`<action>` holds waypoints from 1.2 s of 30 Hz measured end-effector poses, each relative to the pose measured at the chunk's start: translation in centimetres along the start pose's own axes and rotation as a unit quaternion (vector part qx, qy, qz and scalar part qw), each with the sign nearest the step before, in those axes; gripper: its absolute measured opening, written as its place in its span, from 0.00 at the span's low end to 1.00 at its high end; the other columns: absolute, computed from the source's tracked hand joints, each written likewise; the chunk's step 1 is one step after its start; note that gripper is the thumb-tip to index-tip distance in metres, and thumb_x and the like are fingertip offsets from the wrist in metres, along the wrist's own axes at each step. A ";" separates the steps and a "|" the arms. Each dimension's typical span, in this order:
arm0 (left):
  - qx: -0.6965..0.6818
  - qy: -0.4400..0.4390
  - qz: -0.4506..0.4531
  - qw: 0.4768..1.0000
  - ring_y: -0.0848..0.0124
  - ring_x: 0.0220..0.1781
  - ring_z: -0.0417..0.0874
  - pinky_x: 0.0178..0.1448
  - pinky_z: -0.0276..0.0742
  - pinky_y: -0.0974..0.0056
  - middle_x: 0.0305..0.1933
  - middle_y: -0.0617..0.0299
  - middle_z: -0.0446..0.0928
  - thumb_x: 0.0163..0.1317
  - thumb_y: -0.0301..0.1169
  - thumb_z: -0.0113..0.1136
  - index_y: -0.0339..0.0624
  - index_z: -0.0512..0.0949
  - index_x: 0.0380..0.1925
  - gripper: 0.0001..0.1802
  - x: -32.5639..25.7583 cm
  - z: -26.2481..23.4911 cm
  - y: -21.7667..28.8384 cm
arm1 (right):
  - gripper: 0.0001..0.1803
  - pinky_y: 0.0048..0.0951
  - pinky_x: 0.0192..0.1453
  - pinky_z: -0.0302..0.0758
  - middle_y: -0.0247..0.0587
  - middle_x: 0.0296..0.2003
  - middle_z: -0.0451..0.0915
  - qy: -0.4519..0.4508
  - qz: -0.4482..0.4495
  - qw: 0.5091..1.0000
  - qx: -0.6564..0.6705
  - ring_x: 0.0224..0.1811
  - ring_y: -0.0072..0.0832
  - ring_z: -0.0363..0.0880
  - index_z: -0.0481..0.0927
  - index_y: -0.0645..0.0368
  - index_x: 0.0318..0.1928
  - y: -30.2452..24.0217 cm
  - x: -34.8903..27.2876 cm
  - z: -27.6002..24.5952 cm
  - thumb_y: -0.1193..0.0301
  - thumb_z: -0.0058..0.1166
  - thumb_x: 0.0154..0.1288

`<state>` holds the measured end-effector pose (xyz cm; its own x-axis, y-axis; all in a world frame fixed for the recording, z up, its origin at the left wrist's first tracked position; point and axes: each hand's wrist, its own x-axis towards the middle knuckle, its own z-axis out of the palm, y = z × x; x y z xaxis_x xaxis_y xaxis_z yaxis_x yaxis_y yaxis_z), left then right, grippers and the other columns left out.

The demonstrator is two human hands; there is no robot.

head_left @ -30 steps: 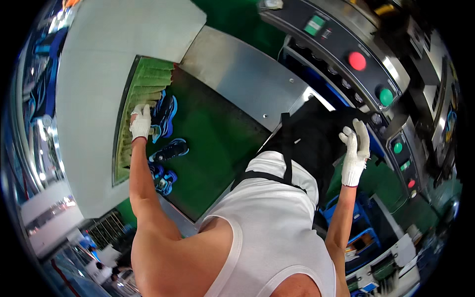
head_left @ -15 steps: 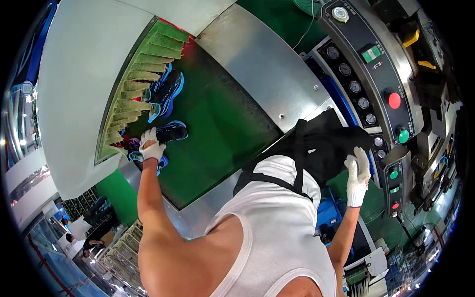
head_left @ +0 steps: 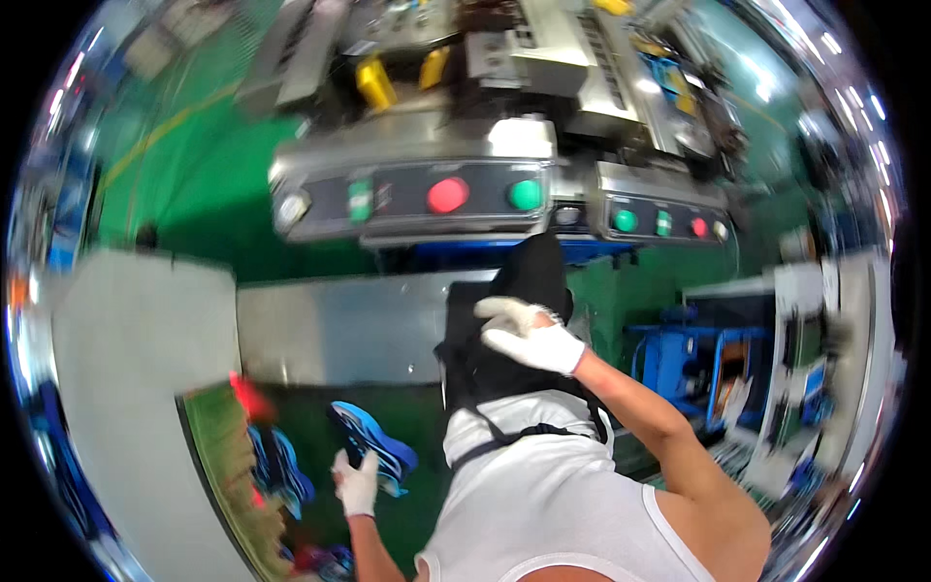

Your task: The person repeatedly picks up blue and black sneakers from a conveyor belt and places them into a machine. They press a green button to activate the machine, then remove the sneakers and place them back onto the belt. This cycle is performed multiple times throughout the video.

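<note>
My left hand (head_left: pixel 357 482), in a white glove, grips a black and blue sneaker (head_left: pixel 388 443) above the green belt (head_left: pixel 325 524). The shoe is tilted, with its bright blue sole facing up and right. Over the black cloth at my waist, my gloved right hand (head_left: pixel 531 337) is held with its fingers apart and nothing in them. More black and blue sneakers (head_left: pixel 281 468) lie by the strip curtain (head_left: pixel 221 441) left of my left hand. Motion blur softens their outlines.
A metal ledge (head_left: pixel 339 330) borders the belt's far side. Beyond it runs a control panel (head_left: pixel 407 194) with red and green buttons. A white machine housing (head_left: pixel 136 388) stands at the left. A blue cart (head_left: pixel 669 364) is at the right.
My view has turned right toward the control panel. My left hand has drawn a sneaker away from the curtain. My right hand has come across in front of my waist.
</note>
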<state>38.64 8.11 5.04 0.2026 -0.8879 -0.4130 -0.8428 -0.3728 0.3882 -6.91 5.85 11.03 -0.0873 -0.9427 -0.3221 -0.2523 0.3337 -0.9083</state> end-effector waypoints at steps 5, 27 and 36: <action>-0.183 -0.146 0.265 0.935 0.60 0.61 0.80 0.69 0.75 0.55 0.61 0.46 0.79 0.57 0.35 0.73 0.30 0.72 0.68 0.39 1.1 -1.7 18.9 | 0.29 0.34 0.58 0.82 0.46 0.50 0.89 -0.034 0.025 0.993 0.110 0.51 0.33 0.88 0.83 0.65 0.62 -0.8 -0.9 -2.6 0.51 0.58 0.79; 0.010 -0.049 0.661 0.749 0.50 0.68 0.82 0.73 0.75 0.54 0.66 0.41 0.81 0.68 0.42 0.64 0.49 0.75 0.72 0.32 -2.5 30.1 94.4 | 0.36 0.53 0.77 0.73 0.45 0.72 0.76 0.284 -0.122 0.173 0.935 0.72 0.43 0.76 0.69 0.56 0.77 26.7 -23.2 -7.2 0.45 0.41 0.84; -0.220 -0.075 0.681 0.694 0.74 0.45 0.83 0.53 0.80 0.67 0.47 0.60 0.86 0.75 0.31 0.63 0.46 0.86 0.56 0.13 0.4 31.9 96.7 | 0.55 0.50 0.67 0.82 0.44 0.66 0.79 0.525 -0.090 0.549 0.644 0.66 0.41 0.82 0.64 0.58 0.78 17.0 -20.6 -14.0 0.49 0.79 0.58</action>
<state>-58.72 -19.69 16.17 -0.7145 -0.4719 0.5166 0.0394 0.7100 0.7031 -22.88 30.91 6.00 -0.8503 -0.2174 -0.4793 0.4849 -0.6778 -0.5527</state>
